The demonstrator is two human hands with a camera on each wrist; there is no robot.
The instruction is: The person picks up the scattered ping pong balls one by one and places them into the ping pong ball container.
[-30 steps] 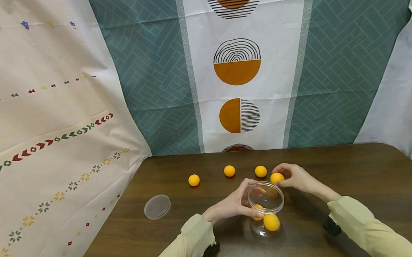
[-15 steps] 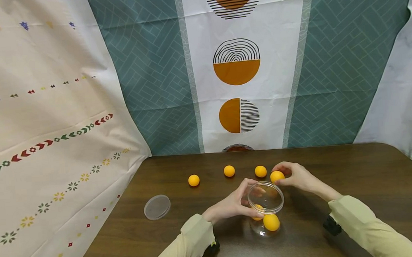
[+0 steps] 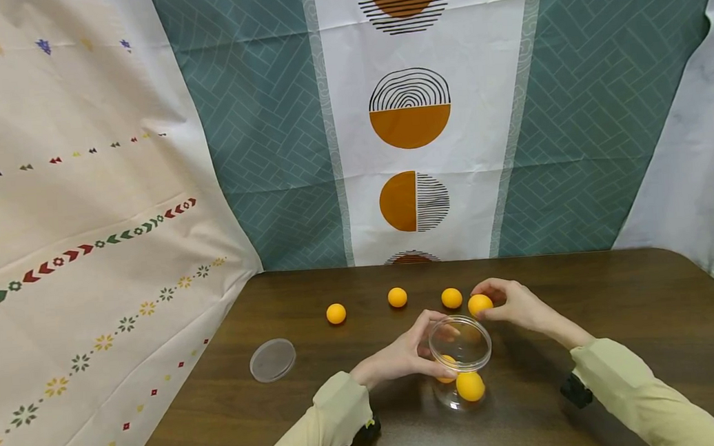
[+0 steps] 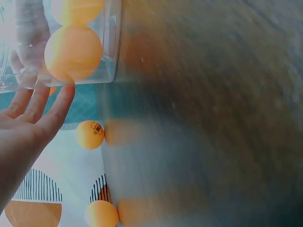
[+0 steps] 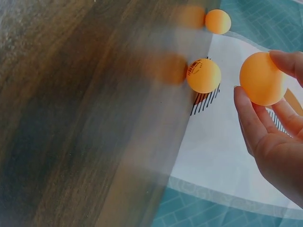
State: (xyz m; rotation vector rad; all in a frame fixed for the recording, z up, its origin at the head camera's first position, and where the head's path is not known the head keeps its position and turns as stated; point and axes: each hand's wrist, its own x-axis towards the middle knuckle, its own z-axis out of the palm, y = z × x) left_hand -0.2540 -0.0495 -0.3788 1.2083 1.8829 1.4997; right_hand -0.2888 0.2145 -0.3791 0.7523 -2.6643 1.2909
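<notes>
My left hand [image 3: 403,354] grips the side of a clear plastic jar [image 3: 475,367], which stands upright on the table, its mouth uncovered. Two orange ping-pong balls show through the wall, one at the front [image 3: 470,386] and another [image 4: 78,9] partly behind the fingers in the head view. Between thumb and fingertips, my right hand [image 3: 518,306] pinches a further ping-pong ball [image 5: 263,78]. That ball is off the table, just beyond the jar's far right rim. A round clear lid [image 3: 273,360] lies flat to the left of the jar.
Three loose ping-pong balls lie behind the jar: one at left [image 3: 336,313], one in the middle [image 3: 397,297], one close to the right hand [image 3: 452,298]. The brown wooden table [image 3: 618,315] ends at a patterned curtain [image 3: 287,207].
My right hand and its ping-pong ball have risen very slightly beside the jar's rim. The left hand, jar, lid and loose balls stay put.
</notes>
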